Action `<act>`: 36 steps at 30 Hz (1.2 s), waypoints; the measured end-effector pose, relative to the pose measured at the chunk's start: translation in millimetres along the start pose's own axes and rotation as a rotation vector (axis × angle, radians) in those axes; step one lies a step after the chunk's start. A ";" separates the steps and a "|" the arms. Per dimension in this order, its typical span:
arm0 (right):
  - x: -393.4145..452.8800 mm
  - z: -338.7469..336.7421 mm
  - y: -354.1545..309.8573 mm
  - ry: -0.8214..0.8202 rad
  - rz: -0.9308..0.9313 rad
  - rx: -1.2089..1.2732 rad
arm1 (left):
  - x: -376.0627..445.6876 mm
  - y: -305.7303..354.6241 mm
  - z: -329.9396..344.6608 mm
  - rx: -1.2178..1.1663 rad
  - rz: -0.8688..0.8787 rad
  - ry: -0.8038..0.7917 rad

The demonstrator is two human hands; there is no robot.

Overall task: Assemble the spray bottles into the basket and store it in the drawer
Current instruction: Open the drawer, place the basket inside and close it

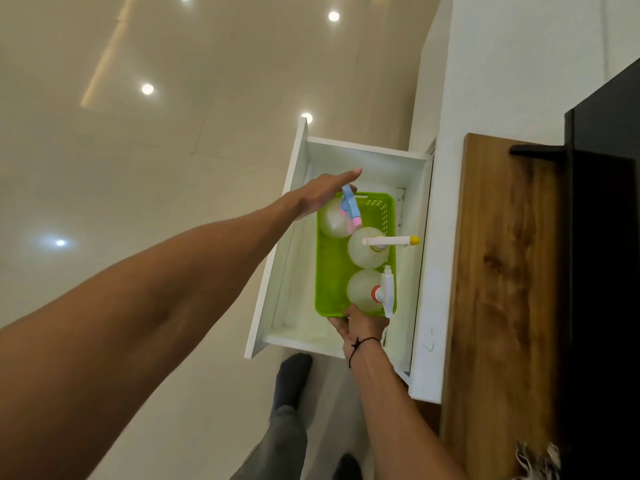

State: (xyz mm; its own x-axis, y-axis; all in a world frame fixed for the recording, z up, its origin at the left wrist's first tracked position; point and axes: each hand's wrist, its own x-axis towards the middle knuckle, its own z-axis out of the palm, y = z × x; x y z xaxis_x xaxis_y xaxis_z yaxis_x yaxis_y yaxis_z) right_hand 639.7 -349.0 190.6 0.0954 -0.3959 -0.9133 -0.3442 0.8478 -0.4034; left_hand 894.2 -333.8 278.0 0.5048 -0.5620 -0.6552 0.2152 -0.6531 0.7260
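Observation:
A lime green plastic basket (331, 271) sits inside the open white drawer (367, 155). Three clear spray bottles stand in it: one with a blue and pink head (333, 220) at the far end, one with a white and yellow head (367, 251) in the middle, one with a white and red head (363, 292) nearest me. My left hand (325, 194) grips the basket's far end, its fingers partly hidden behind the blue sprayer. My right hand (360, 325) holds the basket's near edge.
The drawer juts out of a white cabinet (434, 306) over a glossy cream tiled floor (138, 133). A wooden top (498, 271) and a black panel (602, 237) lie to the right. My legs and dark socks (291, 379) stand below the drawer.

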 end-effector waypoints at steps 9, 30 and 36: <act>67.8 52.6 -1.6 0.135 0.022 0.080 | 20.6 -98.1 47.9 -0.542 -0.081 0.150; 162.0 87.6 31.0 0.106 0.069 0.245 | 58.6 -182.3 84.0 -0.463 -0.240 0.021; 163.9 78.8 32.7 -0.053 0.169 0.125 | 55.0 -177.2 78.7 -0.422 -0.250 0.059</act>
State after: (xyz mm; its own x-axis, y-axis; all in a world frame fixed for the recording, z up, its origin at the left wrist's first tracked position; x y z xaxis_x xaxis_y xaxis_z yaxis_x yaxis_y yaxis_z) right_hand 717.7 -358.3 23.4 0.0958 -0.2279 -0.9689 -0.2410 0.9391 -0.2448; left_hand 818.0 -289.0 96.8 0.4386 -0.3767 -0.8159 0.6493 -0.4949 0.5775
